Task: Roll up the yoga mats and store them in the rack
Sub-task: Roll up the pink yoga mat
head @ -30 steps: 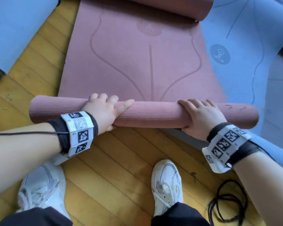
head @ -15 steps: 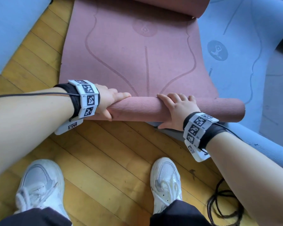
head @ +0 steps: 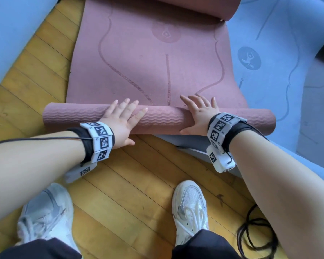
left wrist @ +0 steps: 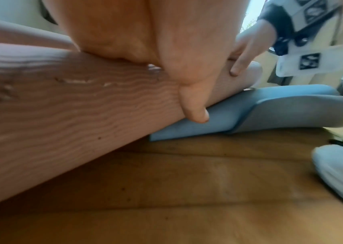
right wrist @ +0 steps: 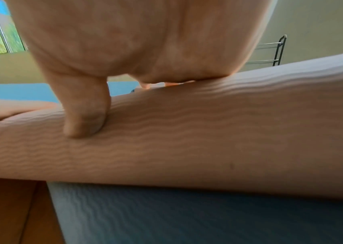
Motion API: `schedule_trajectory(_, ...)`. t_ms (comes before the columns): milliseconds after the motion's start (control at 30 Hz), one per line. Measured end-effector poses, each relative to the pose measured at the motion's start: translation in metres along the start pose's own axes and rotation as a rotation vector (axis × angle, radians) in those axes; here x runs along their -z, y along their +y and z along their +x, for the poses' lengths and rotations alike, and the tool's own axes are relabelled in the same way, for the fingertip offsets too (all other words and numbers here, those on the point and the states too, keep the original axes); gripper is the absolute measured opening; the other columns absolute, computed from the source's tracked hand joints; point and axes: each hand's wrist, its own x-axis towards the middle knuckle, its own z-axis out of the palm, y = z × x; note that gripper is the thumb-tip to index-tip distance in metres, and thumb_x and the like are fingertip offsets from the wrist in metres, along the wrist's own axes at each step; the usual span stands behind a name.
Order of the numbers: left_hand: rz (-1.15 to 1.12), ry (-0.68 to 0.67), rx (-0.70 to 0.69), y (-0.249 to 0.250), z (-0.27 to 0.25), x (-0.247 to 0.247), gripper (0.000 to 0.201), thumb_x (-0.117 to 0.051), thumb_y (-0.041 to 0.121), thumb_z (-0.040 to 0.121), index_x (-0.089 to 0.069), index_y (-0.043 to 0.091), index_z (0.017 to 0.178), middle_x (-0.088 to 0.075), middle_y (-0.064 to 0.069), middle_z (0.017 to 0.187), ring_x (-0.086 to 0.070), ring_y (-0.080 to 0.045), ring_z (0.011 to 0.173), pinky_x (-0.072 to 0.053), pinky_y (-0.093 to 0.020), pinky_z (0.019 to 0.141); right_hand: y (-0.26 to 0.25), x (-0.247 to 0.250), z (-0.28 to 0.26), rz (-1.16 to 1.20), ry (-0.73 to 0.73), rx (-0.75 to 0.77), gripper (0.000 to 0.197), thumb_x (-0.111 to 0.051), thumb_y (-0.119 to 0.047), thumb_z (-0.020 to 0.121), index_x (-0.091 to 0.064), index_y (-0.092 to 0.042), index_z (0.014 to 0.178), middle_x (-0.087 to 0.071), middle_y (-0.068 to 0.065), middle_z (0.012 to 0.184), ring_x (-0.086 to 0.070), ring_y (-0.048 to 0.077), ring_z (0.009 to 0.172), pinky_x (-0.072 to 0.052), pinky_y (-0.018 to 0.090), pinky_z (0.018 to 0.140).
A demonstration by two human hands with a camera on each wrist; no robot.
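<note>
Now, nearest first:
Shoes [head: 190, 208]: white, planted on the wooden floor [head: 131, 184], close behind the roll.
Cable [head: 254, 238]: dark loops on the floor at the near right.
Left hand [head: 123, 120]: flat on the pink roll [head: 166, 119], fingers straight and spread over the top, thumb low on the near side; pressing, not clasping. A second ago curled over the roll, half a second ago wrapped round it.
Right hand [head: 199, 114]: likewise flat, fingers splayed past the crest, thumb [right wrist: 85, 118] pressed into the ribbed surface; earlier gripping, now only pushing.
Meaning of the change: grip swapped for open palms, so probably mid-push, driving the roll forward another turn rather than tightening it.
Pink mat [head: 157, 71]: near end wound into a tight ribbed cylinder under both palms; a flat stretch beyond, far end curling up by itself. Rolled about a third, by the look of it.
Blue mat [head: 281, 53]: spread to the right, one edge running beneath the roll's right end; another blue one [head: 13, 30] at far left. Neither rolled.
Rack [right wrist: 270, 51]: metal frame against the far wall, well apart; no mats visible on the part in view.
</note>
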Motion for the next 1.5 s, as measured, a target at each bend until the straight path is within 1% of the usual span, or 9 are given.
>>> schedule_trajectory(100, -0.077, 0.003, -0.006, -0.011, 0.013, 0.007, 0.109, -0.052, 0.065, 0.083, 0.028, 0.026, 0.145, 0.021, -0.005, 0.158, 0.016, -0.027, 0.146, 0.007, -0.046, 0.118, 0.003, -0.002, -0.008, -0.011, 0.086, -0.053, 0.104, -0.056, -0.066, 0.08, 0.015, -0.035, 0.149, 0.003, -0.001, 0.161, 0.012, 0.021, 0.147, 0.013, 0.057, 0.114)
schedule_trajectory(233, -0.136, 0.022, -0.019, -0.024, 0.026, 0.017, 0.114, -0.062, 0.065, 0.077, 0.02, 0.032, 0.148, 0.012, -0.001, 0.16, 0.012, -0.027, 0.146, 0.005, -0.048, 0.118, 0.021, -0.012, -0.02, -0.109, 0.072, -0.128, 0.111, -0.053, -0.076, 0.074, 0.018, -0.035, 0.148, 0.006, -0.001, 0.161, 0.011, 0.024, 0.147, 0.01, 0.058, 0.114)
schedule_trajectory(500, -0.052, 0.124, 0.141, -0.008, 0.015, 0.019, 0.095, -0.042, 0.06, 0.09, 0.028, 0.027, 0.145, 0.021, -0.009, 0.157, 0.016, -0.03, 0.145, 0.009, -0.053, 0.116, 0.028, -0.005, -0.004, -0.065, -0.003, -0.18, 0.114, -0.059, -0.078, 0.068, 0.011, -0.038, 0.149, 0.014, 0.0, 0.16, 0.013, 0.026, 0.147, 0.003, 0.054, 0.117)
schedule_trajectory(600, -0.013, 0.075, 0.162, -0.002, 0.012, 0.01, 0.09, -0.033, 0.062, 0.093, 0.03, 0.022, 0.145, 0.02, -0.009, 0.158, 0.015, -0.029, 0.146, 0.008, -0.052, 0.117, 0.025, 0.0, 0.004, -0.048, -0.025, -0.199, 0.113, -0.053, -0.083, 0.067, 0.009, -0.038, 0.15, 0.016, 0.001, 0.16, 0.016, 0.027, 0.146, 0.006, 0.054, 0.117)
schedule_trajectory(733, -0.028, 0.058, 0.154, -0.015, 0.029, 0.007, 0.109, -0.05, 0.067, 0.084, 0.031, 0.026, 0.144, 0.018, -0.007, 0.158, 0.012, -0.031, 0.146, 0.004, -0.051, 0.118, 0.017, 0.007, 0.011, -0.088, -0.005, -0.235, 0.118, -0.052, -0.083, 0.068, 0.016, -0.033, 0.149, 0.022, 0.004, 0.158, 0.021, 0.028, 0.145, 0.006, 0.059, 0.115)
schedule_trajectory(867, -0.095, 0.072, 0.147, -0.033, 0.046, 0.02, 0.115, -0.072, 0.05, 0.076, 0.015, 0.032, 0.149, -0.009, -0.006, 0.158, -0.015, -0.034, 0.143, -0.011, -0.047, 0.118, 0.015, 0.009, 0.013, -0.145, 0.061, -0.165, 0.114, -0.069, -0.063, 0.072, 0.01, -0.035, 0.15, -0.002, 0.006, 0.158, 0.002, 0.025, 0.147, 0.0, 0.065, 0.112)
schedule_trajectory(1000, -0.003, 0.079, 0.119, -0.035, 0.051, 0.029, 0.107, -0.073, 0.04, 0.078, 0.006, 0.033, 0.148, -0.037, -0.005, 0.139, -0.049, -0.029, 0.115, -0.039, -0.041, 0.098, 0.015, 0.009, 0.014, -0.166, 0.09, -0.157, 0.102, -0.074, -0.04, 0.077, -0.002, -0.036, 0.149, -0.017, 0.004, 0.152, -0.014, 0.025, 0.142, -0.011, 0.064, 0.112)
schedule_trajectory(1300, 0.13, 0.158, 0.058, -0.028, 0.006, 0.063, 0.091, -0.06, 0.039, 0.085, 0.011, 0.031, 0.143, -0.038, -0.003, 0.134, -0.052, -0.026, 0.11, -0.039, -0.04, 0.091, 0.023, 0.027, -0.034, -0.215, 0.293, -0.092, 0.085, -0.072, -0.034, 0.073, -0.024, -0.027, 0.143, -0.035, 0.005, 0.138, -0.036, 0.03, 0.127, -0.027, 0.05, 0.108)
schedule_trajectory(1500, 0.165, 0.095, -0.092, -0.001, -0.028, 0.059, 0.093, -0.054, 0.042, 0.087, 0.018, 0.028, 0.145, -0.032, -0.002, 0.141, -0.048, -0.025, 0.115, -0.037, -0.038, 0.093, 0.025, 0.001, -0.081, -0.19, 0.243, -0.061, 0.08, -0.071, -0.031, 0.068, -0.036, -0.022, 0.139, -0.046, 0.008, 0.13, -0.049, 0.033, 0.115, -0.037, 0.049, 0.101)
